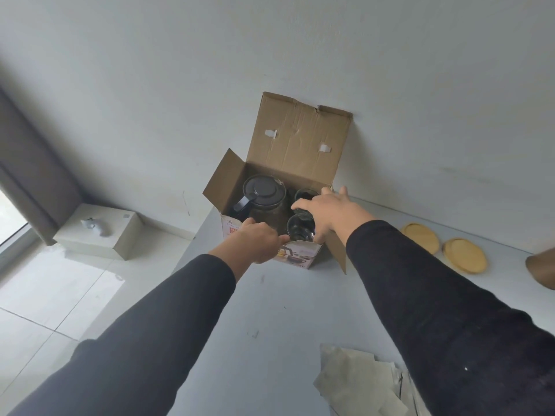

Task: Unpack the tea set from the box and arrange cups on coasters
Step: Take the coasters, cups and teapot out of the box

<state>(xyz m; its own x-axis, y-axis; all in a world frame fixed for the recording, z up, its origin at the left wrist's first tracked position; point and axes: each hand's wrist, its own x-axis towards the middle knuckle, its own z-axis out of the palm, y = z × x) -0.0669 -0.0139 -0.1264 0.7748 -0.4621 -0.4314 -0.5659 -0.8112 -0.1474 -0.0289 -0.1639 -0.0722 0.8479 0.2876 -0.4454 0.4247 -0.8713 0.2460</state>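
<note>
While the left hand (260, 239) grips the box (297, 259) front edge, the right hand (332, 213) reaches spread-fingered over two cups (301, 228) inside.

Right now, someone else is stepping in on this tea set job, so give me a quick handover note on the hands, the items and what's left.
Left hand grips the near front edge of the open box, steadying it.
Right hand reaches over the right side, fingers spread above the glass cups; no firm hold visible.
Teapot with dark lid sits inside, on the left.
Two wooden coasters lie bare on the table, right of the box.
Done: box opened.
Left: lift out teapot and cups, set cups on coasters.
</note>
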